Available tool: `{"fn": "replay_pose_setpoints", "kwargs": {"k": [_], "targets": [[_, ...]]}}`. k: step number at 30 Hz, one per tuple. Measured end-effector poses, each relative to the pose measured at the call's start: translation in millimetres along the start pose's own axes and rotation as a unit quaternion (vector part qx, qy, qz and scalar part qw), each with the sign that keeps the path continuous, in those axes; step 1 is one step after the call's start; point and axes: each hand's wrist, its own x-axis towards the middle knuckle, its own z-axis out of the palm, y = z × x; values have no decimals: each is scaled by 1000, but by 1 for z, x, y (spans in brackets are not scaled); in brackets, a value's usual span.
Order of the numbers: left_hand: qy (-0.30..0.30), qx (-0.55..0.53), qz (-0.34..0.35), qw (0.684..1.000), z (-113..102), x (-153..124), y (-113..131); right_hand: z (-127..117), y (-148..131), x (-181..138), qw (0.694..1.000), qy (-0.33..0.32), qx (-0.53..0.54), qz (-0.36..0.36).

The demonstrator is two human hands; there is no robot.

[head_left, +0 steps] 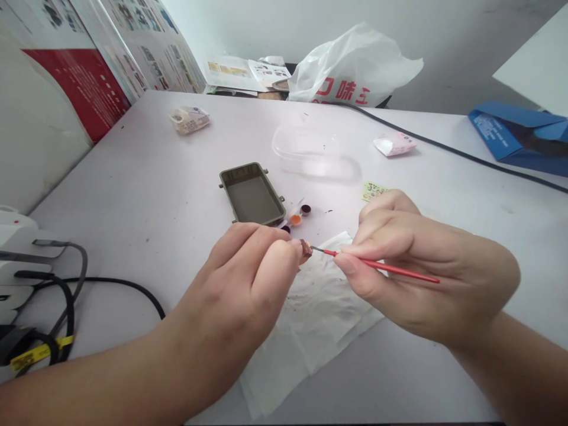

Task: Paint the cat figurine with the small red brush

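Observation:
My left hand (248, 272) pinches a tiny brown piece (306, 247) between its fingertips, just above a white paper tissue (310, 319). My right hand (412, 266) grips a thin red paintbrush (386, 268), and the brush tip touches the small piece. Behind the hands lie small paint pots (299, 215), orange and dark, beside an olive-green rectangular tray (252, 195).
A clear plastic lid (310, 154) and a small yellow sticker sheet (373, 190) lie beyond the tray. Two small wrapped packets (190, 118) (394, 144), a white plastic bag (355, 65), a blue box (519, 136) and a black cable (444, 148) sit further back. Cables and a white device (26, 266) are at the left.

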Motion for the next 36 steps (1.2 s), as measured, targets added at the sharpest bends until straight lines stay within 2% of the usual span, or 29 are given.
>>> {"fn": "replay_pose_setpoints", "kwargs": {"k": [4,9,12,14,16,19,21,24,26,28,31,36], "targets": [[46,-5,31,998,3,-1,-3,0,1,2,998,32,-18,-41],[34,-57,-2,998,6,-2,-2,1,3,3,998,44,-23,-42],[19,-123,-76,989,4,-1,0,1,3,1,997,69,-14,-10],[-13,-208,-164,964,2,0,1,2,5,0,994,101,25,29],[-52,-333,-256,906,-1,2,1,3,6,1,984,135,90,68],[-101,-530,-339,771,-3,7,-2,4,8,3,962,166,175,125],[-95,-638,-342,684,-2,10,-5,3,8,5,951,166,204,163],[-99,-771,-345,527,-1,14,-8,1,8,5,936,159,234,207],[-110,-812,-352,452,-1,17,-9,1,7,4,932,156,241,220],[-113,-828,-359,415,-4,19,-9,1,6,2,937,148,232,214],[-119,-840,-363,385,-6,21,-10,3,4,1,946,132,225,193],[-137,-841,-367,373,-3,19,-11,5,3,1,935,97,286,186]]}}
